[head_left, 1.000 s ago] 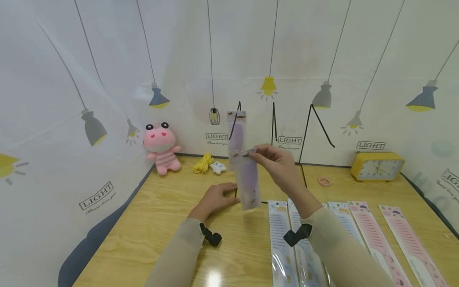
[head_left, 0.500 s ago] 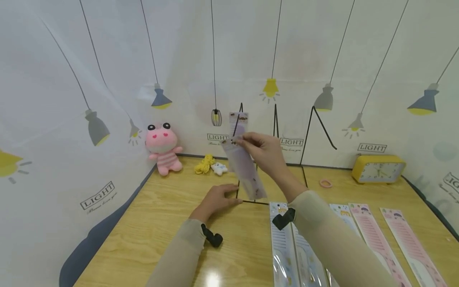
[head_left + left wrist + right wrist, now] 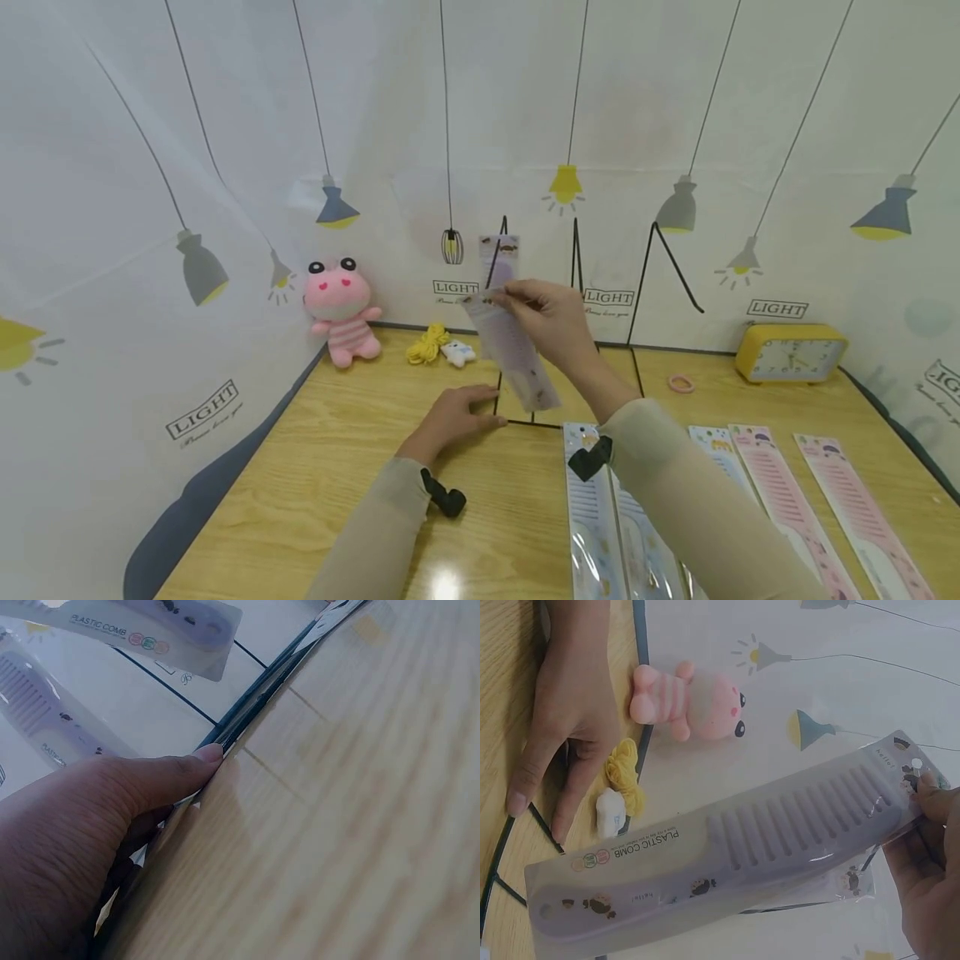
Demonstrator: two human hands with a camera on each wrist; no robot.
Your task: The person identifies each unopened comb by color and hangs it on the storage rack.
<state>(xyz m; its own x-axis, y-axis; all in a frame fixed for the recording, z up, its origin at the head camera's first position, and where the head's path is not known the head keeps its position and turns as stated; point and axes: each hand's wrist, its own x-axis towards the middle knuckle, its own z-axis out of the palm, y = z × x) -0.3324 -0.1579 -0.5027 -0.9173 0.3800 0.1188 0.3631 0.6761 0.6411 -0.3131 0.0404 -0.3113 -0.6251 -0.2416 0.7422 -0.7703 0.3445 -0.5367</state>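
Observation:
My right hand [image 3: 506, 293] pinches the top end of a purple packaged comb [image 3: 513, 354], which hangs tilted in the air in front of a black wire rack [image 3: 573, 250]. In the right wrist view the fingers [image 3: 928, 796] grip the comb package [image 3: 727, 847] at its hole end. A second purple comb package [image 3: 501, 250] hangs on the rack behind it. My left hand [image 3: 480, 404] rests flat on the table, its fingers [image 3: 202, 761] pressing on the rack's wire base [image 3: 255, 705].
Several packaged combs [image 3: 592, 500], some of them pink [image 3: 780, 500], lie side by side at the front right. A yellow clock [image 3: 791, 350] and a pink hair tie [image 3: 681, 382] sit further back. A pink plush [image 3: 341, 308], yellow cord [image 3: 427, 343] and small white toy [image 3: 457, 352] line the back left.
My right hand lifted the purple comb package up and to the left, closer to the rack, and has barely moved in the last half second. The left hand stayed put.

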